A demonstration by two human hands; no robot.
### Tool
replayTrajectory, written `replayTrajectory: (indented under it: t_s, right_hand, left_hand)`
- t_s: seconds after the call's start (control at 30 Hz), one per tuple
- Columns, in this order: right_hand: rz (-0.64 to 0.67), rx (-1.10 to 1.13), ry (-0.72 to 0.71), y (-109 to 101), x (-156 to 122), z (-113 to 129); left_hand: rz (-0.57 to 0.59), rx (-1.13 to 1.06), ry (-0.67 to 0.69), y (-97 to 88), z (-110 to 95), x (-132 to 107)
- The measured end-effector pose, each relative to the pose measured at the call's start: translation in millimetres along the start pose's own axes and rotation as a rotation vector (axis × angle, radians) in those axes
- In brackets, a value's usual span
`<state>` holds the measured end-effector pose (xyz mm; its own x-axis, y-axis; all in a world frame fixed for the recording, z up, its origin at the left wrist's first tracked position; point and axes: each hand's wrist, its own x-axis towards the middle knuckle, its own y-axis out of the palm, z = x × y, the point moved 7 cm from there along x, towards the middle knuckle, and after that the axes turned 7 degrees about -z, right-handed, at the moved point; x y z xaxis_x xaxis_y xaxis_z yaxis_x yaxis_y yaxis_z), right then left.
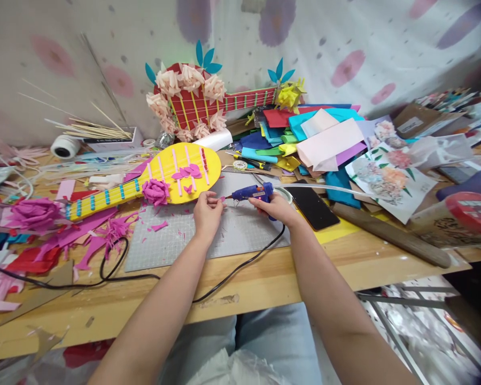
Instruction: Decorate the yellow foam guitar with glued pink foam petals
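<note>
My right hand [276, 207] is closed round a blue hot glue gun [246, 192], a clear glue stick [324, 186] running out of its back to the right. The nozzle points left, close to the fingertips of my left hand [208, 212]. Those fingers are pinched on a small pink piece [223, 199], mostly hidden. Just beyond my left hand lies a yellow paper guitar [172, 172] with pink strips and petals on its body. A magenta paper flower [155, 191] sits where its neck begins. Under both hands is a grey cutting mat [160, 248] with pink scraps.
A red guitar [192, 101] with pale flowers leans at the back. Coloured paper [331, 141] is piled right of it. A black phone [313, 206] and a wooden stick [390, 235] lie at the right. The black cord [244, 267] crosses the table's front.
</note>
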<state>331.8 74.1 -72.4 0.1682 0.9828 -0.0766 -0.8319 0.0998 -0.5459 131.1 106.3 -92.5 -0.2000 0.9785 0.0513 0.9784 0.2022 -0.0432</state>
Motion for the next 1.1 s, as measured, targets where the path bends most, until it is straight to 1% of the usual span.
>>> replayTrajectory:
  t_s: [0.17,0.43,0.77,1.1]
  right_hand:
    - [0.02,-0.01,-0.004,0.4,-1.0,1.2]
    - [0.008,-0.022,0.001,1.3,1.1,-1.6]
    - [-0.01,-0.021,-0.011,-0.8,-0.7,2.5]
    - [-0.017,0.012,0.009,1.6,1.5,-2.3]
  left_hand:
    - [-0.002,-0.003,-0.005,0.3,0.2,-0.1]
    - [0.001,0.01,-0.015,0.1,-0.7,-0.5]
    - [0.01,-0.011,-0.024,1.3,1.7,-0.1]
    - [0.027,-0.002,-0.022,2.7,1.2,-0.6]
